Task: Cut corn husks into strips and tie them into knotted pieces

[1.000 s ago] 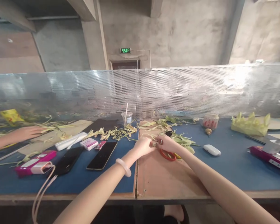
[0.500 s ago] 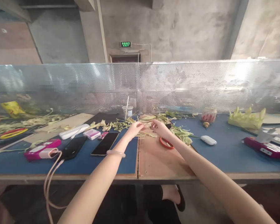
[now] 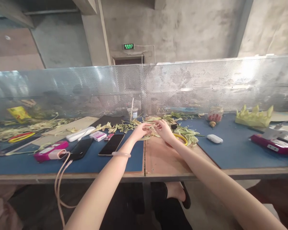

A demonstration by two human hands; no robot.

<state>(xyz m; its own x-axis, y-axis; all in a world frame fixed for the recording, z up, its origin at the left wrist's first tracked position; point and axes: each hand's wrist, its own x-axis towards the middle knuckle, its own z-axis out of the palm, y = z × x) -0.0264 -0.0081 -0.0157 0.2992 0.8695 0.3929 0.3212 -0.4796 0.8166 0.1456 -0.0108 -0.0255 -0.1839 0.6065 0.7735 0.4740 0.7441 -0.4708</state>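
My left hand (image 3: 142, 130), with a pale bracelet (image 3: 121, 154) on its wrist, is closed with bent fingers on a pale green leaf strip (image 3: 152, 131). Facing it, my right hand (image 3: 164, 130) has its thumb and fingers curled onto the same strip. Their grip is small and partly blurred. More leafy strips (image 3: 186, 132) lie under and beyond both hands. Below my right wrist shows the yellow handle (image 3: 182, 138) of what looks like a pair of scissors; its blades are hidden.
Left of my hands lie a black phone (image 3: 112, 144), a small pink and white box (image 3: 98, 136) and a magenta power bank (image 3: 51, 151) with a cable. A lidded cup (image 3: 132, 113) stands near the perforated metal screen (image 3: 86, 92). To the right are a white earbud case (image 3: 214, 138) and a yellow-green crown-like piece (image 3: 254, 117).
My hands have drawn slightly apart, fingers more arched. The handle by my right wrist looked red before and shows yellow now. The camera view has shifted slightly.
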